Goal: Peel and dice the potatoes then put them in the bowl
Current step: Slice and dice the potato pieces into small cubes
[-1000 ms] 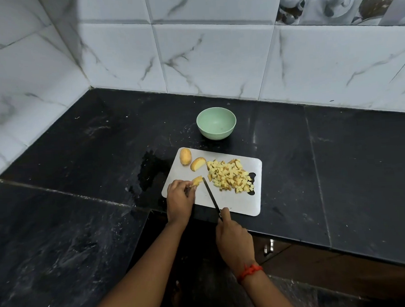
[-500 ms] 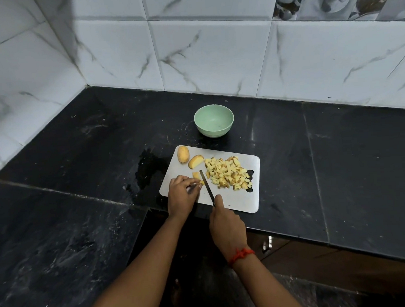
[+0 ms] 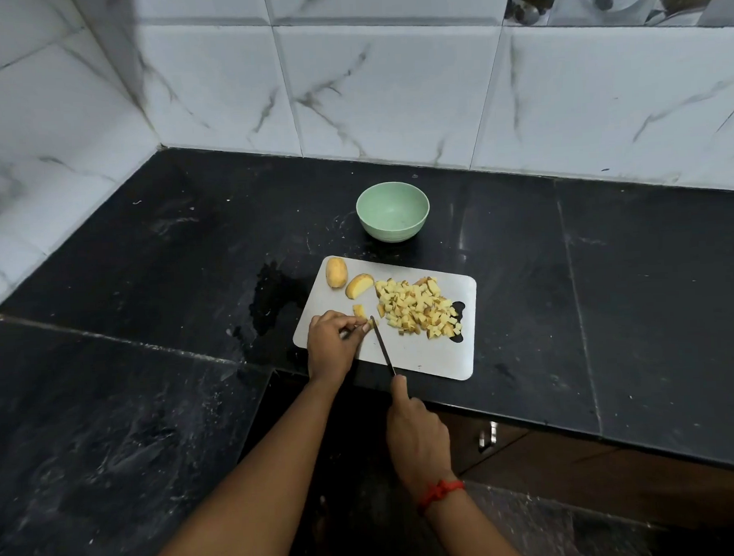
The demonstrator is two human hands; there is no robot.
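Observation:
A white cutting board (image 3: pixel 429 359) lies on the black counter. On it sit a pile of diced potato (image 3: pixel 418 307), a whole potato (image 3: pixel 336 272), a potato half (image 3: pixel 359 285) and a small cut piece (image 3: pixel 359 311). My left hand (image 3: pixel 332 343) rests on the board's left part, fingertips pinching a small potato bit beside the blade. My right hand (image 3: pixel 414 434) grips the handle of a thin knife (image 3: pixel 381 344), whose tip points up the board next to the left fingertips. A pale green bowl (image 3: pixel 393 210), empty, stands behind the board.
The black stone counter (image 3: pixel 613 307) runs into a corner of white marble-look wall tiles (image 3: pixel 389 85). A wet patch (image 3: pixel 273 299) darkens the counter left of the board. A cabinet handle (image 3: pixel 488 437) shows below the counter's front edge.
The camera has shifted slightly. The knife has drawn back toward me a little, and a small cut piece now lies free above my left fingertips.

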